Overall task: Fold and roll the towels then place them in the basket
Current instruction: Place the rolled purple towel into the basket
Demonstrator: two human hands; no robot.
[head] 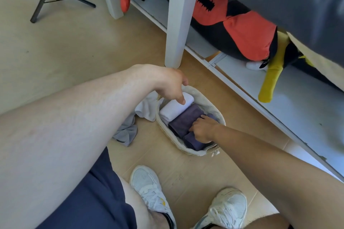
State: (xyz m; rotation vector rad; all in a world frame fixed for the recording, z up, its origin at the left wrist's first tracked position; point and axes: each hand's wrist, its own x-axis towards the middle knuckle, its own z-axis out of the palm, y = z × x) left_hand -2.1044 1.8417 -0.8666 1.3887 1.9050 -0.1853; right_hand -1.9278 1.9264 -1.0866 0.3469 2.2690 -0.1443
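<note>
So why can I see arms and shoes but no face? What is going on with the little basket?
The camera sits on the person's head and looks down, so you see what they see: their own two arms, their knees and their white shoes on the floor. No robot here, only bare hands.

The basket stands on the tan floor by a white table leg. Inside lie rolled towels: a white towel at the far end and a purple towel next to it, with a darker one nearer the person.

The left hand reaches over the basket's far rim, fingers at the white roll. The right hand presses down among the purple rolls, tucking them in. Neither hand is lifting anything.

Beside the basket lie loose cloths, still unfolded.
</note>
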